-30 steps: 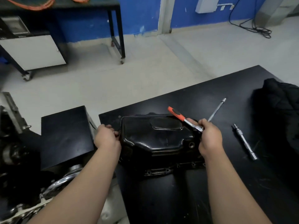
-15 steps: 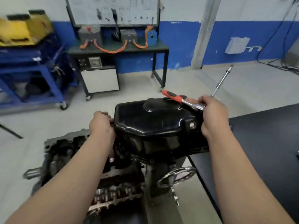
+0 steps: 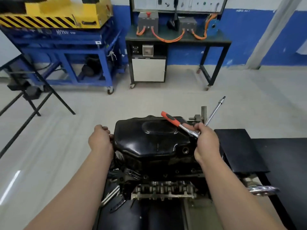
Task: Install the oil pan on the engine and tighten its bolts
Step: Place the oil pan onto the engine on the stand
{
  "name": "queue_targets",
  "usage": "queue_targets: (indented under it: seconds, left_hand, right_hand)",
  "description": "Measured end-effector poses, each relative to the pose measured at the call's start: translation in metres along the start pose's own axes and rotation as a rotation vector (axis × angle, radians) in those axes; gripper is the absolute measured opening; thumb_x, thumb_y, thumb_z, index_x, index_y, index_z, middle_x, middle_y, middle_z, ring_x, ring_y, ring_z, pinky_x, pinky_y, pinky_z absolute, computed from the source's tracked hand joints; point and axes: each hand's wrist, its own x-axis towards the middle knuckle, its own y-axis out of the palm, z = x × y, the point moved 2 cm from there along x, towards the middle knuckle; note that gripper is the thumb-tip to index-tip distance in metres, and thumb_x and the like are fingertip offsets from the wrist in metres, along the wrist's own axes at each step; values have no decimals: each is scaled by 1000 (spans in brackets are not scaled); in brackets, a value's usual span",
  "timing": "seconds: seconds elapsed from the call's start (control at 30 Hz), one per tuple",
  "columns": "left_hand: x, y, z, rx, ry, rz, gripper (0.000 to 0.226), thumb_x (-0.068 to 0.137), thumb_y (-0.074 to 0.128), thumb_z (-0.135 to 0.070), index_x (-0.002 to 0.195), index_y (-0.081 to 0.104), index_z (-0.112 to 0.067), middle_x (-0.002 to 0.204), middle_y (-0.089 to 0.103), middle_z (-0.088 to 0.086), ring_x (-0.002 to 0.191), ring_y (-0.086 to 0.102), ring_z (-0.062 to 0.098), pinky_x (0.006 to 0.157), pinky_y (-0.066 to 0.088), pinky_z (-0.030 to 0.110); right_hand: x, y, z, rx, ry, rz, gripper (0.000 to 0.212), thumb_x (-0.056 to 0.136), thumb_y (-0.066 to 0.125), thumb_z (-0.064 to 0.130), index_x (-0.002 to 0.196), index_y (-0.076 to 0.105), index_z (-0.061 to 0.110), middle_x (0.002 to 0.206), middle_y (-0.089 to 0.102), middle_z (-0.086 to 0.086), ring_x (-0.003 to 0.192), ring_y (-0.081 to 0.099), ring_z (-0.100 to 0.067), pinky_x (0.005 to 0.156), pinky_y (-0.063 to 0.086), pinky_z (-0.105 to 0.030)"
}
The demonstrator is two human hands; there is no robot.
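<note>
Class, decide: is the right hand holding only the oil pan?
No, besides the oil pan the right hand grips an orange-handled ratchet with its extension bar.

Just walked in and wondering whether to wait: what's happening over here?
A person holds a glossy black metal oil pan on top of the dark metal engine on its stand. Their left grip holds the pan's left end. Their right grip is at the right end and also holds an orange-handled ratchet and a long chrome extension bar. Whether the pan is fully seated cannot be told. No bolt is being tightened yet.
</note>
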Motion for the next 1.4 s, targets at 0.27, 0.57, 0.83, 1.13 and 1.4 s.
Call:
queue_targets:
  seconds: [0.27, 0.57, 0.83, 1.13, 1.4]
  left_hand:
    - [18, -10, 1, -8, -26, 8, 26, 86, 47, -20, 60, 45, -13, 39, 38, -6, 28, 29, 9, 35, 25, 12]
    - [30, -11, -9, -7, -18, 27, 26, 86, 48, -19, 61, 44, -14, 35, 41, -8, 28, 30, 10, 35, 25, 12]
    - [34, -9, -11, -6, -23, 43, 26, 87, 48, -20, 62, 45, -14, 35, 42, -9, 27, 30, 9, 35, 25, 12]
    - [36, -17, -5, -103, -75, 53, 29, 90, 48, -25, 64, 45, -15, 44, 39, -7, 30, 31, 9, 36, 26, 14]
    - [33, -18, -3, -123, -42, -8, 26, 87, 50, -23, 62, 46, -15, 42, 42, -8, 29, 33, 9, 36, 26, 11]
  right_hand:
    - [3, 10, -17, 58, 17, -41, 18, 86, 47, 9, 70, 52, 14, 76, 72, -15, 89, 69, -25, 105, 37, -40]
    - [-10, 14, -29, 101, 20, -48, 13, 85, 45, 8, 75, 51, 13, 76, 73, -14, 78, 70, -18, 88, 43, -30]
    - [-12, 16, -34, 110, 6, -75, 13, 87, 44, 9, 77, 51, 13, 75, 73, -13, 76, 70, -18, 89, 44, -31]
    - [-15, 15, -26, 5, -9, -51, 14, 89, 44, 10, 78, 51, 13, 76, 73, -12, 83, 70, -16, 88, 38, -27]
    - [-13, 15, -26, -32, -15, -63, 12, 88, 44, 13, 79, 52, 13, 78, 73, -10, 92, 68, -19, 102, 35, -33]
